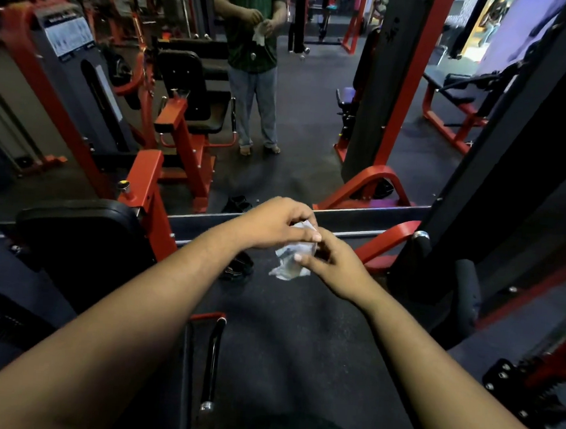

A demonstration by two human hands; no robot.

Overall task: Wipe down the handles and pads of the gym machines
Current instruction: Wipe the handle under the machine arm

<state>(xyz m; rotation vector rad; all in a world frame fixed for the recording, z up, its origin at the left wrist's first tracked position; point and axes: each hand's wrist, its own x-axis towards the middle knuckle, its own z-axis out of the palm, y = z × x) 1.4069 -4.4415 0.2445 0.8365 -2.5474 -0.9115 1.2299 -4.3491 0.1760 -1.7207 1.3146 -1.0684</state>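
Both my hands meet in front of me over the dark floor, holding one crumpled white wipe [290, 264]. My left hand [274, 222] pinches its top edge from above. My right hand [334, 269] grips its right side with curled fingers. A black pad [81, 235] on a red and black machine sits to my left. A black foam roller handle [465, 295] stands on the machine to my right. A black bar handle with a chrome end [212, 366] lies low in the middle.
A wall mirror [297, 115] ahead reflects a standing person holding a wipe, plus red machines. Dark shoes [238, 266] lie on the floor near the mirror base. A black upright frame [511, 145] rises at right. Rubber floor [300, 348] stretches below my arms.
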